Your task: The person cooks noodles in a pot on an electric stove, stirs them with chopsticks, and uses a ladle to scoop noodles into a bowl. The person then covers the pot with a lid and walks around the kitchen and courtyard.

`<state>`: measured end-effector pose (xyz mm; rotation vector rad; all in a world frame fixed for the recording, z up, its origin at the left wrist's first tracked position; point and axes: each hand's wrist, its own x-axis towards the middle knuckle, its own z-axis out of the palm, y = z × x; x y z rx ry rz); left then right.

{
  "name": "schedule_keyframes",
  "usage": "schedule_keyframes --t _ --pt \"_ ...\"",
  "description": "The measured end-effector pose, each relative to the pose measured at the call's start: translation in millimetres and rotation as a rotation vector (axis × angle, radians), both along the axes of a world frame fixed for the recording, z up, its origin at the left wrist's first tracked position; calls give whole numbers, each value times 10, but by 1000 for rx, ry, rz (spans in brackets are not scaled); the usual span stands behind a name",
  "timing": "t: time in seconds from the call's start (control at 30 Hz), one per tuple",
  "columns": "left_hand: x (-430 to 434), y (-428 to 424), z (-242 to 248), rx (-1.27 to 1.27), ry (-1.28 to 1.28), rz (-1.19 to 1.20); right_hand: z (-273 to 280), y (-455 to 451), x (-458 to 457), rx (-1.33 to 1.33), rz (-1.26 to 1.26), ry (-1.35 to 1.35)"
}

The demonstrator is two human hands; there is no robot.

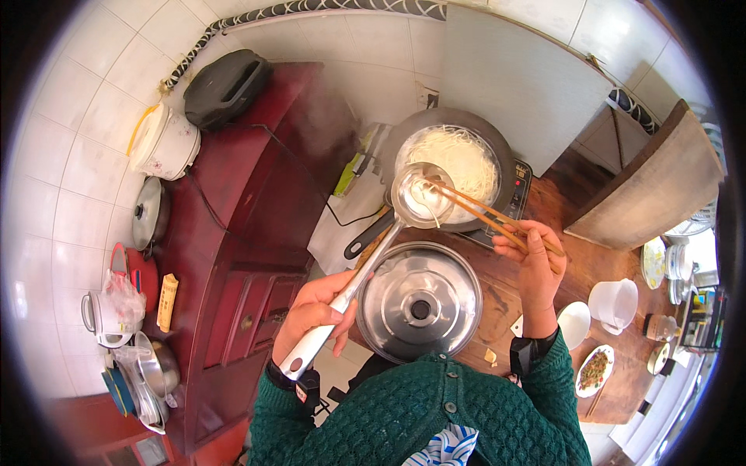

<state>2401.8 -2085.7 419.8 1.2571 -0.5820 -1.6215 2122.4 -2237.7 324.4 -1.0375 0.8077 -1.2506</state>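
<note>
My left hand (317, 314) grips the long handle of a metal ladle (349, 291), whose bowl hangs over the near edge of a dark wok (402, 125). Pale noodles (457, 154) in whitish liquid fill the wok, which sits on an induction cooker (518, 195). With my right hand (536, 256) I hold wooden chopsticks (486, 215); their tips reach into the ladle's bowl, where a few noodle strands lie and one hangs over the rim. Nearer to me is a round steel lid (419, 309) with a black knob.
A white bowl (574, 326), a translucent tub (613, 306) and an oval plate of chopped food (594, 371) stand on the wooden table at the right. The wok's black handle (369, 234) points left. A dark red cabinet (256, 221) with pots on top fills the left. Steam rises beside it.
</note>
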Motion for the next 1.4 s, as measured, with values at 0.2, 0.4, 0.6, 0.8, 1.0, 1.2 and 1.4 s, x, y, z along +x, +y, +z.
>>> schedule_keyframes --t 0.2,0.4,0.6,0.8,1.0,1.2,1.4 --pt "25 -24 -121 -7 -8 49 -47 0 70 157 152 -11" --pt "110 -86 -266 -42 56 44 -250 -195 226 -22 18 28" --pt "230 -203 -533 -80 169 50 -390 -553 245 -137 -86 76" --pt "285 -197 -720 -107 270 68 -617 -689 190 -92 -105 171" --pt "281 -135 -679 -82 222 106 -579 -562 53 -45 -87 204" --pt "258 -96 -588 -82 178 121 -590 -455 -167 -20 -75 238" --pt "252 -79 -564 -88 196 96 -833 -553 -171 13 -111 189"
